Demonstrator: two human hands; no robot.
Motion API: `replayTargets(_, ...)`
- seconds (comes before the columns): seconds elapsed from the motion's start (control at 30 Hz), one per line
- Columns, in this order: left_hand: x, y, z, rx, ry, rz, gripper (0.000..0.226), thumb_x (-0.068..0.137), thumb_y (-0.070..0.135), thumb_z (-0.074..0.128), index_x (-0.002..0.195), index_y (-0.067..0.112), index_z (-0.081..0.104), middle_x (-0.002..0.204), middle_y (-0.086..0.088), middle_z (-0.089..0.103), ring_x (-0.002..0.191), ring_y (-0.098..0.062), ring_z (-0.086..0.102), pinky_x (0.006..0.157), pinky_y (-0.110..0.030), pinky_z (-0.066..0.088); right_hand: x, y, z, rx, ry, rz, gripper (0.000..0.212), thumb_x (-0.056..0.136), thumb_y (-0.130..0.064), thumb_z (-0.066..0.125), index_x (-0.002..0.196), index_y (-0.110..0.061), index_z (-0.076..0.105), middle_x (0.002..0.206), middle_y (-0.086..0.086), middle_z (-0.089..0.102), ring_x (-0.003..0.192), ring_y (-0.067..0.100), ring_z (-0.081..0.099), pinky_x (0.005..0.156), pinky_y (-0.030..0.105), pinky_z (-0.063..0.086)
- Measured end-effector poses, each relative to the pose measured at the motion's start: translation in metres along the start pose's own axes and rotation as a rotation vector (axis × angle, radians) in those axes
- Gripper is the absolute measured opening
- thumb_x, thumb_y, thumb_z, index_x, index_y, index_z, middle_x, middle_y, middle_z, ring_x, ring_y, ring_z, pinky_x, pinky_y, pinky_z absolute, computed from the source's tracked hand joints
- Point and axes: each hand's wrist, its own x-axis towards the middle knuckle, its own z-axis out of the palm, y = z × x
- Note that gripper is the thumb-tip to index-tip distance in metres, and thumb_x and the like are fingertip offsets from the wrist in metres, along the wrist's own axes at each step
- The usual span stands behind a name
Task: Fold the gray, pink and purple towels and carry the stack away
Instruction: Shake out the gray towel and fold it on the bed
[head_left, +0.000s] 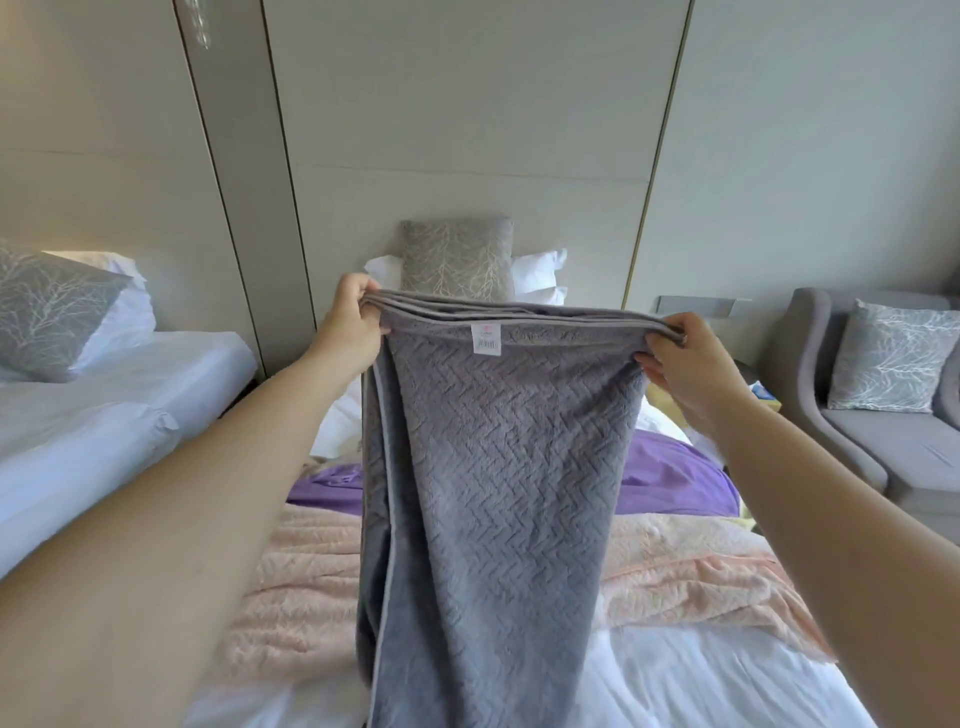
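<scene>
Both hands are up at chest height over the bed: left hand (349, 317) pinches the left top corner of the gray towel (498, 467), right hand (685, 364) pinches the right top corner, fingers curled round several stacked edges. Gray towel hangs straight down between the arms, already doubled (layered hems show along the top edge, white label (485, 339) facing the camera). Its lower end runs out of view at the near edge.

Pink towel (291, 587) lies spread and rumpled across the white bed (701, 686), under the hanging gray one. Purple towel (670, 478) lies just beyond it, toward the far pillows, also unfolded. Neither is folded yet, so the task looks early.

Risks, as I judge them: each pinch holds several layers, so an inner layer could slip out and the edges would go uneven. If the gray towel is lowered onto the pink one, the hanging tail could drag it or bunch it. Long drop also means the next fold may land skewed if the hands aren't level (right sits slightly lower now).
</scene>
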Motion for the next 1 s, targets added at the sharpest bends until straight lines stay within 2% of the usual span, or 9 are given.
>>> replayTargets(0.13, 0.029, 0.02, 0.001, -0.12, 0.105, 0.115, 0.033, 0.098, 0.0, 0.029, 0.089, 0.03, 0.041, 0.09, 0.01, 0.05, 0.096, -0.024, 0.06, 0.099, -0.042, 0.047, 0.027, -0.013, 0.004, 0.074, 0.05, -0.119, 0.01, 0.084, -0.02, 0.059, 0.086, -0.025, 0.052, 0.091, 0.01, 0.058, 0.088, 0.023, 0.053, 0.084, 0.039, 0.046)
replayTargets(0.23, 0.034, 0.032, -0.005, -0.218, 0.132, 0.179, 0.035, 0.099, -0.001, 0.03, 0.09, 0.031, 0.042, 0.098, 0.006, 0.05, 0.103, -0.023, 0.059, 0.097, -0.03, 0.048, 0.033, -0.022, 0.001, 0.194, 0.048, -0.166, 0.014, 0.083, -0.012, 0.064, 0.084, -0.023, 0.056, 0.084, 0.002, 0.059, 0.088, 0.018, 0.054, 0.088, 0.033, 0.046)
replayTargets(0.37, 0.02, 0.031, -0.015, -0.241, 0.093, 0.188, 0.031, 0.098, -0.001, 0.035, 0.094, 0.028, 0.046, 0.107, -0.001, 0.054, 0.109, -0.023, 0.06, 0.102, -0.035, 0.046, 0.021, -0.021, -0.006, 0.222, 0.045, -0.168, 0.014, 0.083, -0.005, 0.062, 0.082, -0.018, 0.057, 0.075, 0.002, 0.056, 0.08, 0.019, 0.051, 0.077, 0.027, 0.045)
replayTargets(0.5, -0.034, -0.005, -0.019, -0.179, 0.012, 0.081, 0.032, 0.097, 0.003, 0.042, 0.09, 0.033, 0.051, 0.1, 0.008, 0.058, 0.096, -0.007, 0.061, 0.097, -0.032, 0.048, -0.022, 0.019, -0.016, 0.114, -0.011, -0.023, 0.01, 0.082, 0.0, 0.063, 0.082, -0.01, 0.06, 0.07, 0.007, 0.054, 0.078, 0.022, 0.049, 0.078, 0.033, 0.043)
replayTargets(0.6, -0.096, -0.051, -0.017, -0.068, -0.062, -0.033, 0.026, 0.097, 0.011, 0.047, 0.089, 0.036, 0.053, 0.102, 0.007, 0.058, 0.1, -0.018, 0.059, 0.09, -0.035, 0.047, -0.076, 0.071, -0.021, -0.013, -0.076, 0.129, 0.007, 0.08, -0.001, 0.066, 0.085, -0.003, 0.061, 0.07, 0.01, 0.054, 0.071, 0.021, 0.047, 0.069, 0.031, 0.041)
replayTargets(0.67, -0.142, -0.084, -0.016, 0.009, -0.121, -0.122, 0.016, 0.096, 0.014, 0.05, 0.096, 0.03, 0.055, 0.102, 0.006, 0.059, 0.101, -0.021, 0.059, 0.091, -0.037, 0.047, -0.12, 0.106, -0.025, -0.04, -0.101, 0.255, 0.008, 0.079, 0.0, 0.067, 0.08, -0.004, 0.061, 0.075, 0.013, 0.053, 0.076, 0.023, 0.048, 0.076, 0.034, 0.042)
replayTargets(0.77, -0.211, -0.126, -0.017, 0.073, -0.224, -0.212, 0.017, 0.093, 0.005, 0.054, 0.096, 0.022, 0.056, 0.098, 0.004, 0.06, 0.097, -0.019, 0.058, 0.084, -0.028, 0.041, -0.188, 0.15, -0.033, -0.133, -0.164, 0.376, 0.013, 0.076, 0.004, 0.066, 0.075, -0.008, 0.063, 0.071, 0.014, 0.051, 0.074, 0.025, 0.045, 0.072, 0.038, 0.036)
replayTargets(0.93, -0.32, -0.182, -0.028, 0.123, -0.4, -0.323, 0.019, 0.091, 0.004, 0.057, 0.088, 0.023, 0.058, 0.093, 0.002, 0.062, 0.088, -0.014, 0.057, 0.071, -0.022, 0.042, -0.298, 0.199, -0.047, -0.376, -0.234, 0.444, 0.021, 0.075, 0.0, 0.073, 0.072, -0.021, 0.068, 0.072, 0.002, 0.064, 0.065, 0.014, 0.053, 0.057, 0.019, 0.04)
replayTargets(1.0, -0.355, -0.198, -0.033, 0.158, -0.444, -0.359, 0.02, 0.09, 0.005, 0.06, 0.085, 0.024, 0.059, 0.09, 0.004, 0.062, 0.087, -0.014, 0.057, 0.069, -0.021, 0.041, -0.335, 0.215, -0.049, -0.429, -0.281, 0.444, 0.026, 0.072, 0.001, 0.075, 0.069, -0.023, 0.068, 0.075, 0.004, 0.065, 0.07, 0.017, 0.056, 0.061, 0.022, 0.04)
